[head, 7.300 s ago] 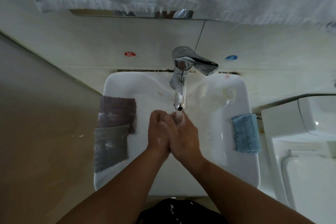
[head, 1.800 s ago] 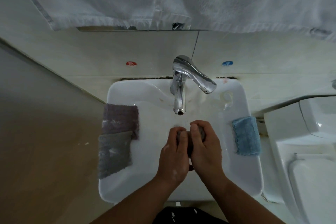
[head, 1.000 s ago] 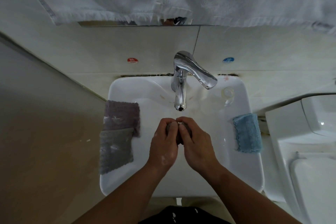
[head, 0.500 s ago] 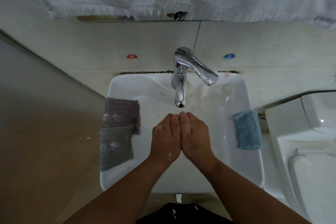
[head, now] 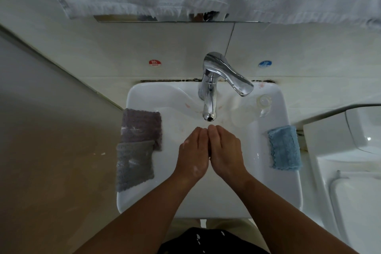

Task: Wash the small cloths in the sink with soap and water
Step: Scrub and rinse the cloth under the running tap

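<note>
The person's left hand and right hand are pressed palm to palm over the bowl of the white ceramic sink, fingers stretched out straight and pointing at the spout of the chrome mixer tap, whose mouth sits just beyond the fingertips. Neither hand curls round anything. Only a thin dark line shows in the seam between the palms, and whether a cloth is sandwiched there cannot be told. No stream of water is visible at the spout.

The small cloths in plain sight lie on the sink's rims. A purple-grey fluffy cloth and a plain grey fluffy cloth sit on the left rim, the grey one nearer the person and overlapping the purple one's near edge. Together they run lengthwise along the rim, front to back. A light blue fluffy cloth lies on the right rim, its long axis also front to back.

The left hand is nearer the grey pair and the right hand nearer the blue one, so the next pick-up likely means a sideways reach across the bowl by whichever hand matches the chosen side
</note>
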The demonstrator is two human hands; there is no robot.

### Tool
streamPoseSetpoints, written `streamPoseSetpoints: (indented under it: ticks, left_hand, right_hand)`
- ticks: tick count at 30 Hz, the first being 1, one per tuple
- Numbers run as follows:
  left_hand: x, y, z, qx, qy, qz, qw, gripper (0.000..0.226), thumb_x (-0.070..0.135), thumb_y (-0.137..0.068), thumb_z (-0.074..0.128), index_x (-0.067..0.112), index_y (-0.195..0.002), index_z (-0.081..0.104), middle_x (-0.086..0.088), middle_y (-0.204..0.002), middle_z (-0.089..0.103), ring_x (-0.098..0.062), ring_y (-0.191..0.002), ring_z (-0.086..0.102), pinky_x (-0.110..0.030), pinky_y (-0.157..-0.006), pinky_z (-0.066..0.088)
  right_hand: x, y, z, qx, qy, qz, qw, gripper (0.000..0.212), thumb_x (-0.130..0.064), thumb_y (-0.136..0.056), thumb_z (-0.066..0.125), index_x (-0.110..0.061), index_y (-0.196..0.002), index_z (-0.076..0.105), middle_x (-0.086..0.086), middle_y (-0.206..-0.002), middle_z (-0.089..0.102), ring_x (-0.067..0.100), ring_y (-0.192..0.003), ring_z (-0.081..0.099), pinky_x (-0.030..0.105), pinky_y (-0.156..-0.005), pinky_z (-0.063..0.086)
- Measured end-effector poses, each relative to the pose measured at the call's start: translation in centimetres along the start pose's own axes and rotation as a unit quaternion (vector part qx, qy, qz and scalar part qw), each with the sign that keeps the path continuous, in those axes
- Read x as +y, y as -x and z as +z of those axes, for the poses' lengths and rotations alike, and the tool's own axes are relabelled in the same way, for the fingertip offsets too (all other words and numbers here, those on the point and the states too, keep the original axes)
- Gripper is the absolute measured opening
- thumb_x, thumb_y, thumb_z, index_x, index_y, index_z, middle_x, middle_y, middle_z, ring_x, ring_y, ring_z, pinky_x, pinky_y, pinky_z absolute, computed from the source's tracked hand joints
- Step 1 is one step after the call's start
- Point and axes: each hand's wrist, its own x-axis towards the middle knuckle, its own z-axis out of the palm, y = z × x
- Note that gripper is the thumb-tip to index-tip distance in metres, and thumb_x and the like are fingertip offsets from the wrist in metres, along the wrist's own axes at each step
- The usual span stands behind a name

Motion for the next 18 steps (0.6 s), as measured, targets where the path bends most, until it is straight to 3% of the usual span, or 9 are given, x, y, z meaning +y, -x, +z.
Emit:
streamPoseSetpoints:
  ticks: [3,7,11,14,18]
  left_hand:
    - [0.2,0.3,-0.6,-0.043,0.041,-0.066,0.996,0.035,0.039,-0.108,0.03,0.029,-0.081,0.05,0.009,-0.07,0.055,-0.003,-0.06,0.051,-0.025,-0.06,0.04]
    - [0.1,0.2,-0.8,-0.037,-0.022,-0.058,0.997,0.037,0.035,-0.109,0.026,0.03,-0.077,0.043,0.008,-0.074,0.053,-0.005,-0.069,0.052,-0.029,-0.064,0.035]
    - [-0.3,0.5,-0.1,0.02,0.035,-0.06,0.997,0.03,0.032,-0.109,0.031,0.02,-0.089,0.05,0.006,-0.078,0.058,-0.007,-0.072,0.057,-0.021,-0.062,0.038]
    - [-0.8,0.6,0.1,0.061,0.032,-0.026,0.997,0.024,0.022,-0.108,0.038,0.016,-0.09,0.053,0.007,-0.078,0.059,-0.006,-0.073,0.058,-0.023,-0.065,0.044]
    - [0.2,0.5,-0.5,0.047,-0.003,-0.007,0.999,0.027,0.021,-0.107,0.039,0.014,-0.087,0.056,0.008,-0.074,0.058,-0.004,-0.067,0.052,-0.023,-0.066,0.037]
  right_hand:
    - [0.6,0.3,-0.3,-0.014,-0.02,-0.018,1.0,0.027,-0.029,-0.107,0.04,-0.019,-0.084,0.05,-0.008,-0.07,0.057,0.009,-0.066,0.059,0.017,-0.058,0.043]
    - [0.9,1.0,0.4,-0.02,-0.031,-0.03,0.999,0.024,-0.031,-0.108,0.037,-0.019,-0.092,0.052,-0.005,-0.08,0.059,0.01,-0.074,0.059,0.028,-0.067,0.05]
    - [0.0,1.3,0.6,-0.025,-0.033,0.017,0.999,0.02,-0.029,-0.107,0.04,-0.019,-0.094,0.052,-0.007,-0.079,0.061,0.008,-0.071,0.061,0.016,-0.063,0.044]
    - [-0.4,1.1,0.5,-0.025,-0.022,0.031,0.999,0.027,-0.035,-0.106,0.04,-0.017,-0.092,0.053,-0.007,-0.073,0.061,0.009,-0.064,0.061,0.014,-0.059,0.041]
    - [-0.4,0.7,0.5,0.013,0.084,-0.078,0.993,0.034,-0.033,-0.102,0.031,-0.017,-0.083,0.055,-0.013,-0.066,0.053,0.009,-0.051,0.051,0.012,-0.053,0.037]
